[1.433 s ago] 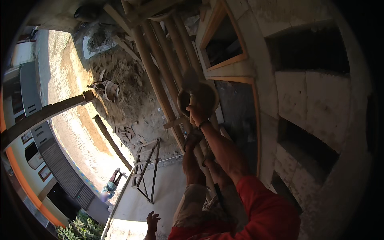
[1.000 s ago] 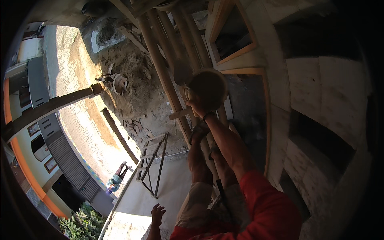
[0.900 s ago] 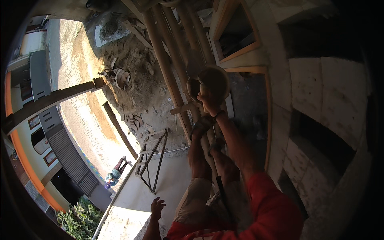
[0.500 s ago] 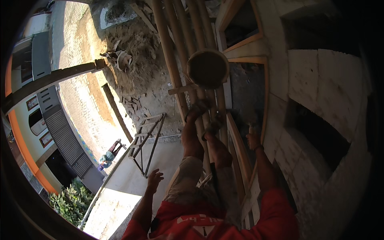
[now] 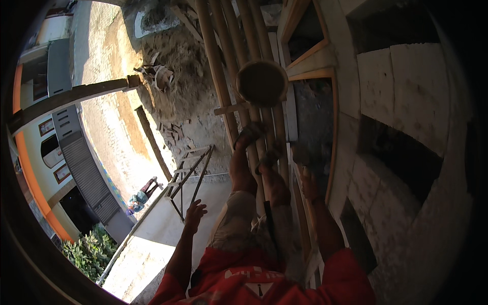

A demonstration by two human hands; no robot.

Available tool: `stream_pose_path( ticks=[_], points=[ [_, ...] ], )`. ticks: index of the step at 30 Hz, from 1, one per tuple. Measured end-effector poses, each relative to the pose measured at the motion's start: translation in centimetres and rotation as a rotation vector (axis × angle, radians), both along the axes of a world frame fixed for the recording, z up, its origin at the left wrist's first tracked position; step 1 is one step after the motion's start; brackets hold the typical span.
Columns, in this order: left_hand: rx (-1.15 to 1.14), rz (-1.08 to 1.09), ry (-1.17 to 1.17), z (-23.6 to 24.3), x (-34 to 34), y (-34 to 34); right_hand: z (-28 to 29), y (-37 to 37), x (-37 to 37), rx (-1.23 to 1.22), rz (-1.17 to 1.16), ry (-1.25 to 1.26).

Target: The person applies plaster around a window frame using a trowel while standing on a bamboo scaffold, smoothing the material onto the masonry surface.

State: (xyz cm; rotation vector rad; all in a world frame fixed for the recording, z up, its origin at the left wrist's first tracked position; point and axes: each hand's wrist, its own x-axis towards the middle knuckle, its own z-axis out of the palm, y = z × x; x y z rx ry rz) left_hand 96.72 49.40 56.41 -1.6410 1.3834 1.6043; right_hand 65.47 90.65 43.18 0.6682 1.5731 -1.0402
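My right hand, in front of the window frame, is closed round the handle of a trowel. The trowel's dim, greyish blade points away from me, close to the poles' right side. Out to the left, my left hand hangs in the air with fingers apart and nothing in it. Beyond my feet a round bucket rests on the wooden poles. Its inside is dark, and I cannot make out what it holds.
My feet stand on the raised poles, joined by a crosspiece. To the right are an orange-brown window frame and a block wall. Below left stand a metal frame and a wooden beam; a person is on the ground.
My right hand has moved left with the trowel, from beside the window frame toward the poles. The view has shifted slightly; my left hand stays open.
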Motion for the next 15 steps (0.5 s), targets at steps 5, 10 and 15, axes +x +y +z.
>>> stream_pose_path(
  ticks=[5,10,15],
  points=[
    [-0.250,-0.273,0.084,2.0,-5.9,-0.1,-2.0,-0.2,-0.2,0.078,0.093,0.404],
    [-0.465,-0.418,0.233,4.9,-15.6,0.4,-4.3,-1.5,-2.6,0.176,0.451,0.645],
    [-0.377,-0.588,0.540,2.3,-24.3,3.6,-1.7,-8.0,-11.0,0.283,0.773,0.646]
  ],
)
